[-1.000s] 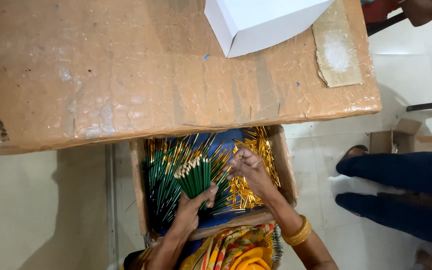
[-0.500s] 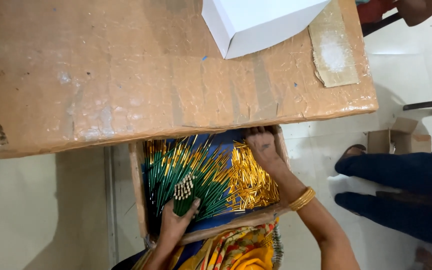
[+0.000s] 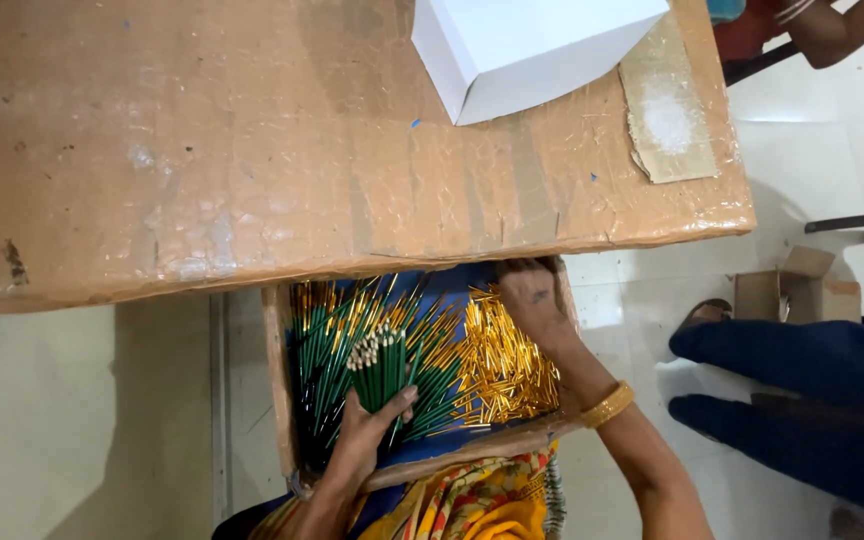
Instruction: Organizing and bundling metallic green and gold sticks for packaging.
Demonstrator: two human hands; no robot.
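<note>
- Our left hand (image 3: pixel 367 435) is closed around a small bundle of green sticks (image 3: pixel 380 368); their pale tips stand together above the loose green sticks in the box.
- A second ago this bundle was fuller and both hands met at it; now our right hand (image 3: pixel 532 300) has moved away to the far right corner of the cardboard box (image 3: pixel 277 380), just under the tabletop edge.
- We cannot tell if the right hand is open or holding something, because its fingers are hidden there.
- So we judge that gathering goes on, with one hand keeping the bundle.
- Beside the green sticks lies a heap of golden pieces (image 3: pixel 507 365).
- The tabletop (image 3: pixel 202 160) is worn brown cardboard under tape, carrying a white box (image 3: pixel 532 50).
- The floor (image 3: pixel 82 420) is pale tile; another person's dark trousers (image 3: pixel 802 370) are at the right.
</note>
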